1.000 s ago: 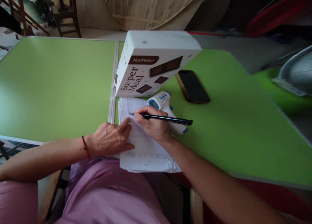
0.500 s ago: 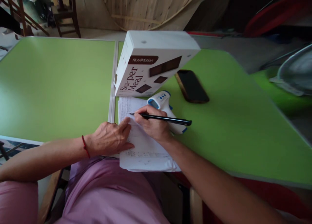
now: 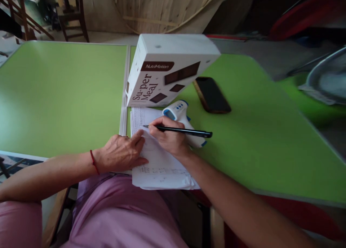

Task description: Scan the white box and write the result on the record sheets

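Note:
A stack of paper sheets [image 3: 162, 159] with rows of handwriting lies at the table's near edge. My right hand [image 3: 173, 140] grips a black pen [image 3: 198, 132], its tip touching or just above the written lines near the top of the sheet. On the left side of the paper rests my left hand [image 3: 123, 152], index finger stretched towards the pen tip and thumb apart, holding nothing. Partly hidden behind my right hand is a white and blue infrared thermometer [image 3: 177, 109]. Just beyond the paper stands a white "Su-per Meal" box [image 3: 180, 44].
A dark phone [image 3: 213, 95] lies right of the box on the green table [image 3: 62, 97]. A wooden chair [image 3: 72, 17] stands past the far left edge. At the right, beyond the table, is a metal-rimmed basin [image 3: 328, 77] on something green.

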Motion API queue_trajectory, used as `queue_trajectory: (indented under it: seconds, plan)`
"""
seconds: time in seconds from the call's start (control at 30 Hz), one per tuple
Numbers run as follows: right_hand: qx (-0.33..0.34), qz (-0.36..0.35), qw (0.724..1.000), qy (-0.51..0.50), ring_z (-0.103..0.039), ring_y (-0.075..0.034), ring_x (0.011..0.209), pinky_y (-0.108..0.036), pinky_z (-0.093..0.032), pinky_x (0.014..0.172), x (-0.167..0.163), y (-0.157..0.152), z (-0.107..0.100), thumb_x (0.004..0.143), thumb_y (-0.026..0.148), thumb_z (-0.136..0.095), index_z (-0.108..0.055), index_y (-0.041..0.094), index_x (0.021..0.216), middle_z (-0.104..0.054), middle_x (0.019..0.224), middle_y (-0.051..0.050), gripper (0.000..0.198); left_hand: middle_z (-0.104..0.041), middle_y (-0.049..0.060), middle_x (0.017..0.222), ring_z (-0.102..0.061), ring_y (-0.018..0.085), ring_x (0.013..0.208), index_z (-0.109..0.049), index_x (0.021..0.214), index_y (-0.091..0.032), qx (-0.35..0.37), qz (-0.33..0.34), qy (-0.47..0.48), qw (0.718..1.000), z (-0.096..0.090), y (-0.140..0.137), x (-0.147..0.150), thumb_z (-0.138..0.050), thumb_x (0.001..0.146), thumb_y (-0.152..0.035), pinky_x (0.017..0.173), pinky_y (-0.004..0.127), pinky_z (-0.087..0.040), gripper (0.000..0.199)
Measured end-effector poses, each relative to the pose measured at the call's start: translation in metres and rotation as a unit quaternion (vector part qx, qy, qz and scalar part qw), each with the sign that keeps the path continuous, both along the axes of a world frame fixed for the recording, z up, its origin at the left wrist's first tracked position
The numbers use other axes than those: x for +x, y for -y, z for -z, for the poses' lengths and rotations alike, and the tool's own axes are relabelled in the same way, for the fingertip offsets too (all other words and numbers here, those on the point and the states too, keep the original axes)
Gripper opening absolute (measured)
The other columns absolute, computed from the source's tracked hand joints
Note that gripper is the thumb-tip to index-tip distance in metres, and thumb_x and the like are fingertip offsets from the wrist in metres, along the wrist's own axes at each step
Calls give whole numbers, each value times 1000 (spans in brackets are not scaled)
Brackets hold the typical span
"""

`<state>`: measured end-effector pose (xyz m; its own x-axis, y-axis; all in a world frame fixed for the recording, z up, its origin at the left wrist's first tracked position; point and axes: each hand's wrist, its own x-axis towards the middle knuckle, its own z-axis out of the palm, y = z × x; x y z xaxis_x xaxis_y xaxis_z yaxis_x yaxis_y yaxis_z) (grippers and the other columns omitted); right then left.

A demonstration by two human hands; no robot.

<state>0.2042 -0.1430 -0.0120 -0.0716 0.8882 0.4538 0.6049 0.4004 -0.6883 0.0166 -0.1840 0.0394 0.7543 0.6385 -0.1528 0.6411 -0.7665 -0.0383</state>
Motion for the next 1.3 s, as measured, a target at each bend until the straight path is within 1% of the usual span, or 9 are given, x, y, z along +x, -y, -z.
queue_trajectory:
  seconds: [0.13,0.3,0.43,0.63,0.87,1.03,1.3]
  plan:
    - [17,-1,1000,-4,-59,-15,55,-28,-48,56,1,-1,2,78,32,-57,-60,23,68,-65,60,1,14,-45,16,151,-71,23,72,-56,122,-11,-3,-1,3,1000,0,0,0,-44,101,-56,47,37,-51,51]
    - [16,3,1000,0,-58,-15,54,-28,-48,55,2,-1,1,79,32,-57,-59,23,68,-64,59,1,15,-44,16,152,-72,22,75,-56,123,-11,-4,-1,-3,1000,0,1,0,-43,101,-57,49,35,-51,52]
    - [27,7,1000,2,-58,-15,55,-28,-48,56,2,-1,1,79,32,-57,-59,23,68,-64,59,1,14,-44,16,153,-73,22,75,-55,124,-11,-3,-2,-7,1000,0,0,0,-42,102,-57,49,35,-51,53]
    - [17,8,1000,3,-57,-14,54,-27,-47,55,1,-1,0,79,31,-56,-57,23,66,-63,59,1,15,-45,17,152,-72,22,73,-56,123,-11,2,0,0,1000,0,-2,-1,-43,101,-58,48,35,-50,53]
    - [32,-12,999,2,-57,-15,53,-27,-47,54,2,-1,1,80,29,-56,-55,23,67,-61,57,2,14,-45,15,152,-72,23,74,-56,123,-12,-4,-4,1,1000,0,-1,-1,-44,101,-57,48,36,-51,52]
    - [46,11,999,-12,-57,-14,51,-27,-47,53,4,-1,1,80,31,-57,-57,23,68,-62,58,1,15,-45,15,151,-72,23,75,-56,123,-12,0,-2,2,1000,0,-2,-1,-44,101,-56,49,36,-51,51]
    - [31,31,999,-8,-55,-14,51,-27,-46,52,1,0,1,78,30,-56,-55,23,66,-60,57,1,14,-45,15,152,-73,23,76,-56,123,-12,-2,-4,5,1000,2,-1,-1,-45,101,-57,50,37,-53,52]
